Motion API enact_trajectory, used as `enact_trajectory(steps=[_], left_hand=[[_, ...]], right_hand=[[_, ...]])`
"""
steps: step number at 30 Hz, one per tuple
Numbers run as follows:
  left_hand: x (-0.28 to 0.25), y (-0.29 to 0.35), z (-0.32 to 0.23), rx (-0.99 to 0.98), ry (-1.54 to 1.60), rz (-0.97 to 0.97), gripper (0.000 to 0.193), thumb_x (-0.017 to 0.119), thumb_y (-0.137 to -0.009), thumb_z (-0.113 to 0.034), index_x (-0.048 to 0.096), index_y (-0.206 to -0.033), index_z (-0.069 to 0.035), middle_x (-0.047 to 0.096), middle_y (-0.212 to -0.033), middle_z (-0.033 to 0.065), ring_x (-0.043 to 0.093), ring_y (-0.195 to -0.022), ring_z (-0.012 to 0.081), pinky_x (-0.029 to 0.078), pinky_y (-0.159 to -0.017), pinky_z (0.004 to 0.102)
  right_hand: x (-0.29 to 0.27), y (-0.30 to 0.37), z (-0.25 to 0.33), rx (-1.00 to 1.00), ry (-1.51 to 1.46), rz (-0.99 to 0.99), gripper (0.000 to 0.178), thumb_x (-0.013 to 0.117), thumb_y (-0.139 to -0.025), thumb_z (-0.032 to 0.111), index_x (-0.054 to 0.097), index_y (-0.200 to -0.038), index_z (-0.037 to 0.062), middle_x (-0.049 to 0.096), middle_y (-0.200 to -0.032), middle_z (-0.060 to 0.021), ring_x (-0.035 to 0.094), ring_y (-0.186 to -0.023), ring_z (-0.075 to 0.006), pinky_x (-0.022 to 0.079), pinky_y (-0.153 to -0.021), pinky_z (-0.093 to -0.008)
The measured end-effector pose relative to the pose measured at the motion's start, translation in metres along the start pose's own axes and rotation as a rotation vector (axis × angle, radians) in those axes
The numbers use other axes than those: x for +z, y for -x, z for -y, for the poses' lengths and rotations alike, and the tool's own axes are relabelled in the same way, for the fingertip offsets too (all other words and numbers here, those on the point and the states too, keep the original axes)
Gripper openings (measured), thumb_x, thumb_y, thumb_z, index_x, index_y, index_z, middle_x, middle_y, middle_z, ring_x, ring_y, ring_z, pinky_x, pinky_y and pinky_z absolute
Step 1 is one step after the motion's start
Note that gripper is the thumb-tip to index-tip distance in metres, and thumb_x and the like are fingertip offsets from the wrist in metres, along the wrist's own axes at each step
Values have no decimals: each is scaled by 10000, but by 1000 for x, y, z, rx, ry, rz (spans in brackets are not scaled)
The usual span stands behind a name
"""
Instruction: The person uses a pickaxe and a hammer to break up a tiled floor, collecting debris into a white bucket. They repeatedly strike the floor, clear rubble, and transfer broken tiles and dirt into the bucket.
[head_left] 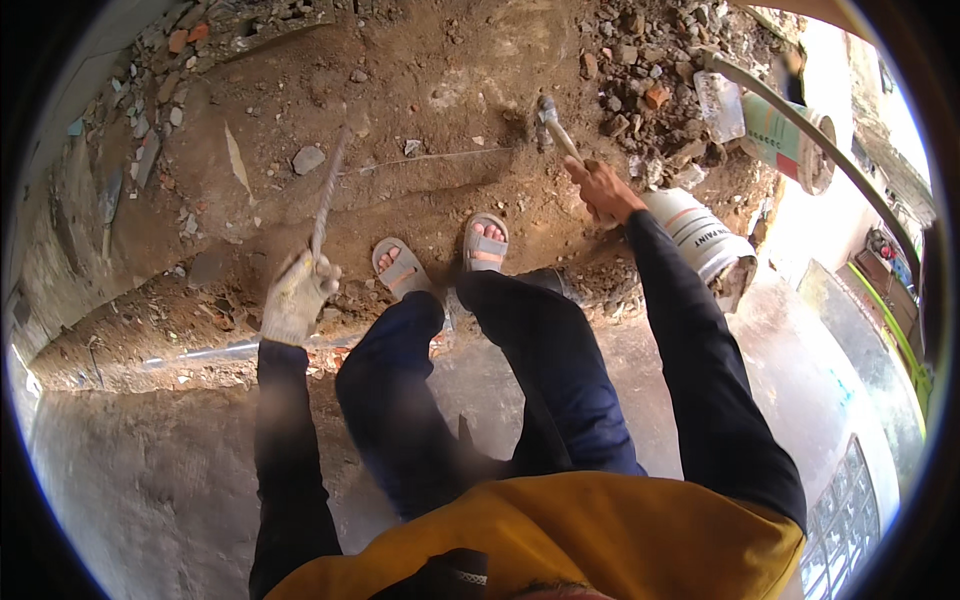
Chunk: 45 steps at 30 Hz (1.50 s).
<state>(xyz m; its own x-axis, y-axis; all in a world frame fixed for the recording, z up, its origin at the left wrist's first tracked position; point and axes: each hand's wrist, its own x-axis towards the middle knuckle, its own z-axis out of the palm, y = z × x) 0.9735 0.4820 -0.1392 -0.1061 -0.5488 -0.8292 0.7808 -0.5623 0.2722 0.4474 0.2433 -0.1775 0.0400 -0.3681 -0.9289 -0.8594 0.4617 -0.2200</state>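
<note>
My left hand (300, 293), in a pale work glove, is closed around the lower end of a long reddish-brown metal rod (327, 200). The rod points away from me over the dug-up soil (420, 110), and its far tip looks slightly blurred. In my bare right hand (602, 190) is the wooden handle of a hammer (562, 136). The metal hammer head points away from me, apart from the rod. Whether the head touches the soil I cannot tell.
My sandalled feet (487, 240) stand on the soil between my hands. Rubble (650, 80) is heaped at the far right, beside a white bucket (700, 235) and another bucket (785, 145). A grey stone (308, 159) lies left of the rod. Concrete floor (150, 470) spreads nearer me.
</note>
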Motion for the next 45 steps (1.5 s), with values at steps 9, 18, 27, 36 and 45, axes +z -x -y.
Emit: enact_trajectory(steps=[9,18,27,36,45], left_hand=[[-11,-127,-50,286,-32,26,213,656,-1092,-177,666,-1272,-63,733,-1025,108,726,-981,277,593,-830,417],[-64,-160,-82,164,-697,-151,469,679,-1015,-225,603,-1413,10,710,-881,55,724,-772,175,570,-662,292],[-28,-221,-73,239,-1428,-350,450,746,-987,-425,679,-1208,-39,724,-932,98,696,-733,210,556,-669,357],[-33,-237,-31,685,-1931,-546,228,550,-1069,-270,665,-1108,-78,695,-918,217,701,-908,425,555,-779,540],[-70,-254,-36,630,-1513,-532,586,586,-1032,-589,666,-1160,-22,727,-1089,293,683,-1098,482,500,-928,548]], right_hand=[[107,-73,137,-547,414,235,902,371,-1060,780,600,-1476,13,756,-1143,-271,740,-1107,-404,567,-1008,-529],[25,-76,1,-182,552,122,797,518,-1031,764,735,-1300,46,745,-885,-180,723,-793,-283,563,-721,-501],[-2,-48,-97,-58,480,-231,910,440,-983,877,728,-1081,20,663,-816,-207,677,-830,-368,522,-782,-540],[68,-110,18,-627,317,-90,779,515,-1039,705,738,-1324,16,782,-1101,-249,753,-1073,-399,555,-939,-494],[27,-76,-17,-316,457,-61,884,399,-1038,813,778,-1198,30,763,-972,-226,737,-923,-382,574,-897,-527]])
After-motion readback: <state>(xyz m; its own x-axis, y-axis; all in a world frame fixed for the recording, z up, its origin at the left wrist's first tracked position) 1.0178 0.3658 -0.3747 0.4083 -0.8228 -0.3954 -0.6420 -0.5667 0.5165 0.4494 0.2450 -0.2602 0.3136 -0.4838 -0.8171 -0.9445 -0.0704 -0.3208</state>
